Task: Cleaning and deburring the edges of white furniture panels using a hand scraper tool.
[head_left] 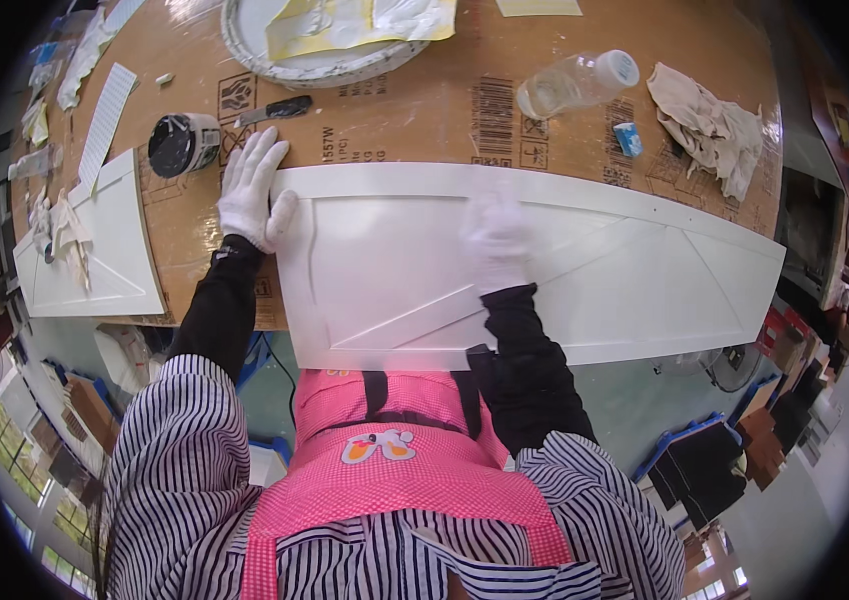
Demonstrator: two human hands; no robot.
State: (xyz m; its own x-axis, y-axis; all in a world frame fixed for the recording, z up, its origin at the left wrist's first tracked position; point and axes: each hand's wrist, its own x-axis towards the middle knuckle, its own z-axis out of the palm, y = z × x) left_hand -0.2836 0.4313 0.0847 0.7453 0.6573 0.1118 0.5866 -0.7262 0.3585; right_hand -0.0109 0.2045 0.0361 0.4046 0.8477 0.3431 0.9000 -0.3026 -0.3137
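Observation:
A long white panel with raised trim and slanting strips lies across the cardboard-covered table in front of me, its near edge reaching the pink apron. My left hand, in a white glove, rests at the panel's left end. Its fingers stretch out over the cardboard and its thumb is by the panel's corner. On the middle of the panel, next to a slanting strip, is my white-gloved right hand. Motion smears its fingers, so anything under or in them is hidden.
Beyond the panel are an open jar of dark stuff, a dark-handled scraper, a clear bottle, a small blue block and a crumpled rag. A round turntable stands at the back; another white panel lies left.

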